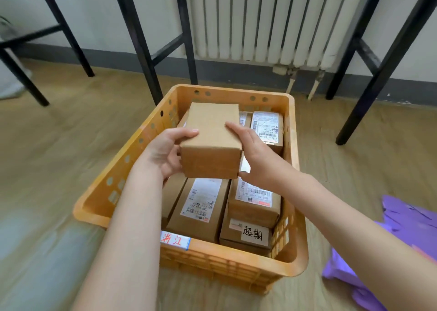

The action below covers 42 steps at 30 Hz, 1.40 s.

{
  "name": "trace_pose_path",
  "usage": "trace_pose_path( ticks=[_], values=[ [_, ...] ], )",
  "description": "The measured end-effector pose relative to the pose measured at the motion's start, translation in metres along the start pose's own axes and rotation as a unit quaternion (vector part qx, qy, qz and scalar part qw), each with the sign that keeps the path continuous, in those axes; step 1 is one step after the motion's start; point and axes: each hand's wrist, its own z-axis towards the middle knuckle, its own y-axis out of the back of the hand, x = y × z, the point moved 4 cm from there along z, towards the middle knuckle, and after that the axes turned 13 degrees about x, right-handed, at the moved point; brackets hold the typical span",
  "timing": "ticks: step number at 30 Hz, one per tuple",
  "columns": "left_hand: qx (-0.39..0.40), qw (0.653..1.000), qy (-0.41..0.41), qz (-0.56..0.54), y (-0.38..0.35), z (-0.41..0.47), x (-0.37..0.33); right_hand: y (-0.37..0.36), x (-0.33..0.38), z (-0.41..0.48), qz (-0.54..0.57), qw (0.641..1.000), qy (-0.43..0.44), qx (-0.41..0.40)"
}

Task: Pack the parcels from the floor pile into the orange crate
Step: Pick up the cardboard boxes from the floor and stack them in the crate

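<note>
An orange crate (293,258) stands on the wooden floor in the middle of the view. Several cardboard parcels with shipping labels (199,206) lie packed inside it. Above them I hold a plain brown cardboard box (211,142). My left hand (165,152) grips its left side with the thumb on top. My right hand (255,154) grips its right side, thumb on top and fingers under the near right corner. The box hovers over the crate's far left part, clear of the parcels below.
Purple plastic mailer bags (402,220) lie on the floor at the right. Black table legs (144,50) stand behind the crate and on both sides. A white radiator (272,19) hangs on the back wall.
</note>
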Motion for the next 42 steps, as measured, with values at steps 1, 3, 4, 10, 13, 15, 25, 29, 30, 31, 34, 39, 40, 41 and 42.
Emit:
trace_pose_path(
  ticks=[1,3,4,10,13,15,25,29,30,31,34,39,40,41,42],
  values=[
    [-0.004,1.000,0.007,0.011,0.005,0.001,0.002,-0.003,0.001,0.003,0.023,0.999,-0.003,0.023],
    [-0.019,0.999,0.006,0.047,0.012,0.001,0.005,-0.009,0.003,0.011,0.069,0.995,-0.014,0.067],
    [-0.031,0.997,-0.004,0.071,0.014,0.002,0.004,-0.012,0.004,0.014,0.098,0.991,-0.027,0.085],
    [-0.073,0.967,-0.068,0.236,0.011,0.004,-0.004,-0.031,0.008,0.018,0.482,0.861,-0.103,0.129],
    [-0.031,0.985,-0.075,0.155,0.007,0.000,-0.009,-0.032,0.001,0.018,0.541,0.822,-0.145,0.102],
    [-0.021,0.985,-0.078,0.155,0.008,0.000,-0.011,-0.031,-0.003,0.019,0.559,0.808,-0.159,0.101],
    [-0.040,0.987,0.023,0.157,0.020,0.017,0.028,-0.038,-0.002,0.022,0.398,0.892,-0.188,0.105],
    [-0.058,0.977,0.061,0.197,0.023,0.027,0.041,-0.034,0.002,0.028,0.230,0.948,-0.192,0.111],
    [-0.059,0.974,0.065,0.208,0.023,0.030,0.042,-0.033,0.003,0.028,0.184,0.957,-0.195,0.114],
    [-0.056,0.972,0.067,0.217,0.022,0.033,0.043,-0.033,0.002,0.028,0.157,0.961,-0.199,0.113],
    [-0.041,0.970,0.067,0.228,0.017,0.041,0.042,-0.029,-0.004,0.028,0.163,0.959,-0.206,0.104],
    [-0.053,0.954,0.075,0.286,0.013,0.053,0.042,-0.020,-0.012,0.026,0.148,0.964,-0.201,0.090],
    [-0.064,0.947,0.077,0.306,0.012,0.054,0.041,-0.017,-0.012,0.025,0.140,0.968,-0.191,0.079],
    [-0.079,0.937,0.077,0.331,0.009,0.054,0.039,-0.013,-0.012,0.025,0.138,0.972,-0.180,0.067],
    [-0.096,0.923,0.074,0.364,0.005,0.054,0.036,-0.008,-0.012,0.024,0.135,0.975,-0.169,0.055]
  ],
)
